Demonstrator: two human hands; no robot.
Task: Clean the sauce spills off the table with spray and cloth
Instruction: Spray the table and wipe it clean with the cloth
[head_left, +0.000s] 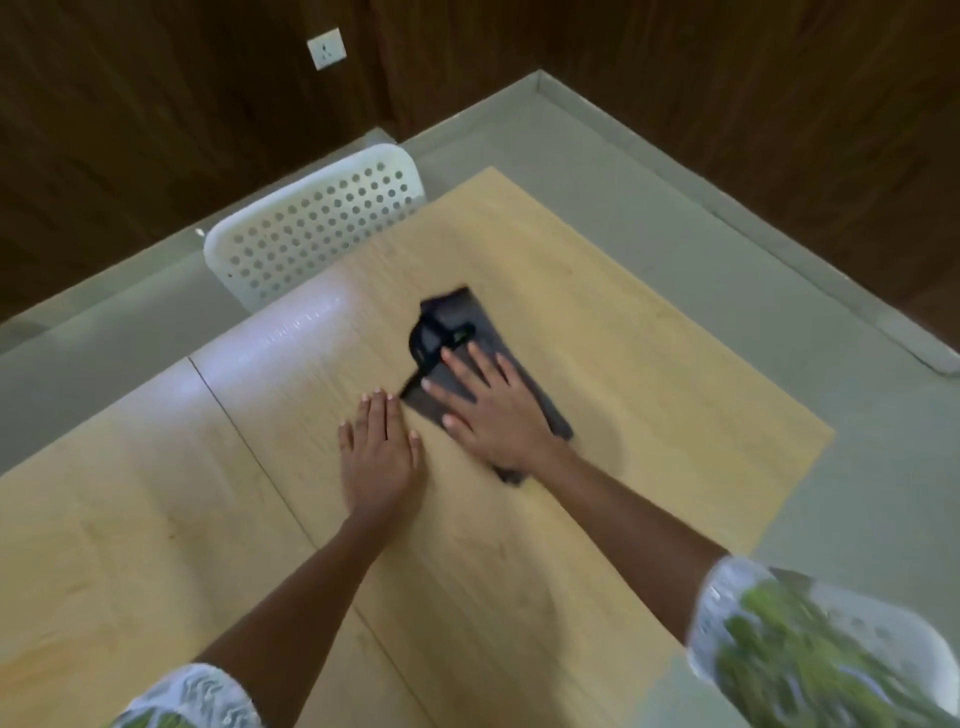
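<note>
Head view: right hand (493, 410) lies flat on the dark cloth (470, 358), fingers straight and spread, pressing it to the wooden table (649, 364). Left hand (379, 447) rests palm-down on bare wood just beside the cloth's near corner, fingers straight, holding nothing.

Risks, as I judge them: flat pressure with no grip lets the cloth slide out from under the palm or bunch on a fast stroke. A black loop or strap lies on the cloth's far end; it could drag and smear. No sauce marks are legible through the blur, so a patch could be missed. Spray bottle not in sight.

Cloth: dark grey, folded into a long narrow shape, lying flat near the table's middle, angled toward the white perforated chair (317, 218).
</note>
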